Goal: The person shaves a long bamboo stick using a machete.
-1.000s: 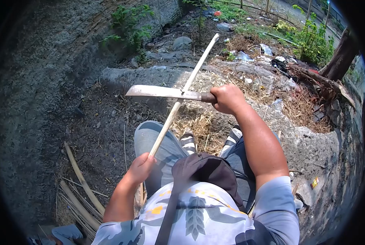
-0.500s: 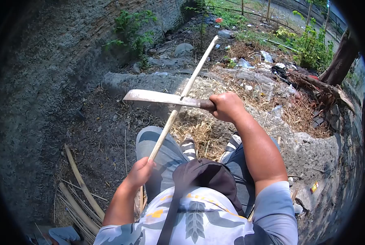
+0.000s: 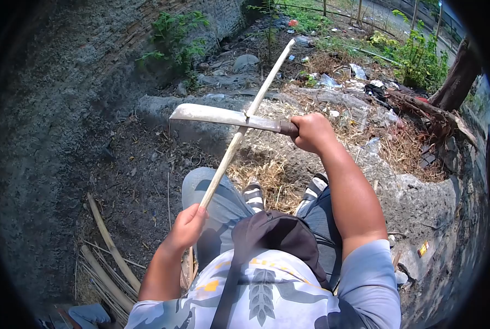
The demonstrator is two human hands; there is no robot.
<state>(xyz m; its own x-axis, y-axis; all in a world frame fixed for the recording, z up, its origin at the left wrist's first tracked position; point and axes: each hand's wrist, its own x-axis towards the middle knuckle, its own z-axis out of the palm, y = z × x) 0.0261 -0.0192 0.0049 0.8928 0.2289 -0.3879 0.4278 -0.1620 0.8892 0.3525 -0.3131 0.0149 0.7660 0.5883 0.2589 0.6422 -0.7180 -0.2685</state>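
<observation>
A long pale wooden stick slants up and away from my left hand, whose fingers are wrapped round its near end. My right hand is closed on the dark handle of a machete. The broad blade lies across the upper part of the stick, touching it, with its tip pointing left. A small dark curl or chip shows where blade and stick cross. The stick's far end is free in the air above the ground.
Cut strips and sticks lie at lower left beside a rough wall. Straw shavings cover the ground around my sandalled feet. A concrete ledge, scattered litter and a tree trunk are farther off. A black bag rests on my lap.
My right hand and the machete have shifted slightly up and to the right. The stick's far end is a little higher. My left hand keeps its grip.
</observation>
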